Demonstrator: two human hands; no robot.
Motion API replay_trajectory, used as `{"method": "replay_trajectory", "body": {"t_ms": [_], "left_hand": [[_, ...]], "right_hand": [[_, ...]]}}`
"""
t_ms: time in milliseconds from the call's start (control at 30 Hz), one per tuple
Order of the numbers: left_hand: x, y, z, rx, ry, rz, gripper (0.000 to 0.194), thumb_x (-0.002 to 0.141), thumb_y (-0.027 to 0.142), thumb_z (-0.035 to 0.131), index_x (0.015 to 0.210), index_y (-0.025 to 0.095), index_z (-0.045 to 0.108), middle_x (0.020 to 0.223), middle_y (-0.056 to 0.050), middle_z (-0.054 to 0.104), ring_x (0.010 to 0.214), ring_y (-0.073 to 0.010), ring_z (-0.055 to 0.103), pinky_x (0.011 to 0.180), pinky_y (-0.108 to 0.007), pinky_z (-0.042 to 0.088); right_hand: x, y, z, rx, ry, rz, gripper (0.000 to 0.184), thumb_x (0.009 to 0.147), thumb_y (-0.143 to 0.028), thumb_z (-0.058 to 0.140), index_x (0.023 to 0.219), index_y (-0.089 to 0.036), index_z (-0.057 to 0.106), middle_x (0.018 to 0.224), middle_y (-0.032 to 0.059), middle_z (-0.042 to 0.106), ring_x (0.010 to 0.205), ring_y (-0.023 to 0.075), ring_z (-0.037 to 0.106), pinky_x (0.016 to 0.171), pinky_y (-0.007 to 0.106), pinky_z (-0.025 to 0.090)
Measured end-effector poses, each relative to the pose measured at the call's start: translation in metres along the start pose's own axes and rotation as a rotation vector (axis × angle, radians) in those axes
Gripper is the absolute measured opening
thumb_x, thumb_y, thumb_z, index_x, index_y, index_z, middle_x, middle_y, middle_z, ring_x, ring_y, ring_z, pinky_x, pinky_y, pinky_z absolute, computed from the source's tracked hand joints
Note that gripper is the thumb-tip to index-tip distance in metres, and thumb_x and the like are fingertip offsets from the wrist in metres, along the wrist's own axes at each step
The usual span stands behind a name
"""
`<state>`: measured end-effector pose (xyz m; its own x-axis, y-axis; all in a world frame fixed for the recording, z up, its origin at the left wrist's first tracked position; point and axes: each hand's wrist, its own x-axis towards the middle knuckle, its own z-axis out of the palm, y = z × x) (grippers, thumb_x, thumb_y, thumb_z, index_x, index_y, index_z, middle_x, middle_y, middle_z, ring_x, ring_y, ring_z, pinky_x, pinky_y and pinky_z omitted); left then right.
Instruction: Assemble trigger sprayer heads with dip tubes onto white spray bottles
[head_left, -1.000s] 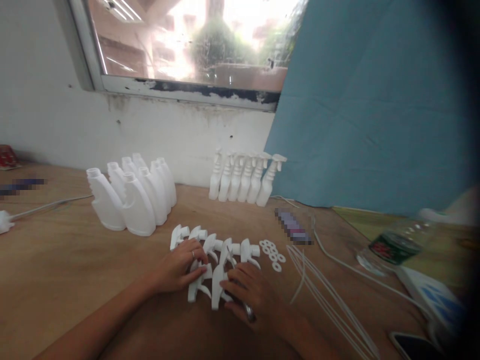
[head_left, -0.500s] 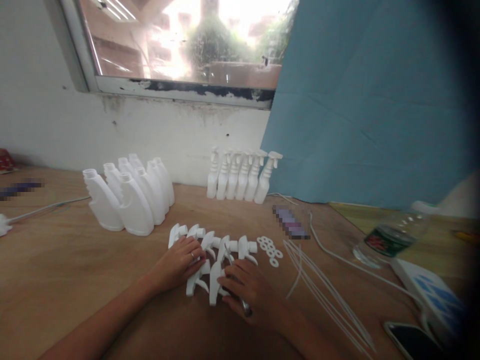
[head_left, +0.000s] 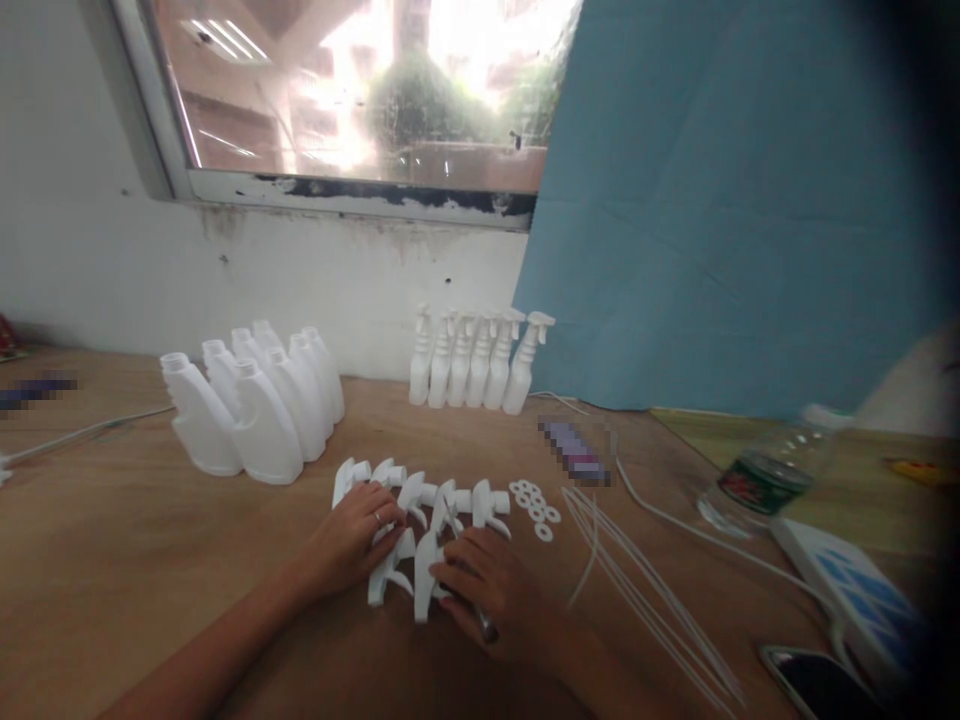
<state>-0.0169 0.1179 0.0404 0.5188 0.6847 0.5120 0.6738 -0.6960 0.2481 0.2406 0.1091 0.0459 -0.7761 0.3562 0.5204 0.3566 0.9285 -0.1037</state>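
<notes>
Several white trigger spray heads (head_left: 491, 503) lie in two rough rows on the wooden table. My left hand (head_left: 365, 535), a ring on one finger, is curled over the left side of the group, closed around a front spray head (head_left: 386, 580) whose upper part it covers. My right hand (head_left: 491, 585) grips a slim metal tool (head_left: 487, 627). Its rounded end sticks out below the palm and a thin tip shows above the fingers; the exact kind is unclear. The fingertips of this hand touch another front spray head (head_left: 426, 578).
Open white bottles (head_left: 266, 430) stand at left. Bottles with spray heads (head_left: 480, 375) line the wall. White rings (head_left: 534, 500), thin tubes (head_left: 652, 590) and a pixelated item (head_left: 574, 452) lie right, near a water bottle (head_left: 765, 480), cable, white box (head_left: 840, 580) and phone (head_left: 814, 680).
The view has shifted slightly, so the whole scene sits a little lower and further left. Both hands stay at the same spray heads, and the metal tool shows more clearly below the right palm.
</notes>
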Motion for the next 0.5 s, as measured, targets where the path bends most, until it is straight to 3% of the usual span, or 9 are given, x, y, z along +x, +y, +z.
{"method": "replay_trajectory", "body": {"t_ms": [500], "left_hand": [[-0.0001, -0.0007, -0.0022, -0.039, 0.071, -0.032, 0.009, 0.092, 0.019, 0.049, 0.095, 0.019, 0.057, 0.089, -0.007, 0.060, 0.087, -0.0195, 0.052, 0.079, -0.035, 0.042]], "right_hand": [[0.0021, 0.0046, -0.0059, -0.030, 0.073, -0.027, 0.027, 0.089, -0.017, 0.055, 0.115, -0.014, 0.058, 0.098, 0.0110, 0.065, 0.091, 0.0235, 0.058, 0.080, 0.041, 0.048]]}}
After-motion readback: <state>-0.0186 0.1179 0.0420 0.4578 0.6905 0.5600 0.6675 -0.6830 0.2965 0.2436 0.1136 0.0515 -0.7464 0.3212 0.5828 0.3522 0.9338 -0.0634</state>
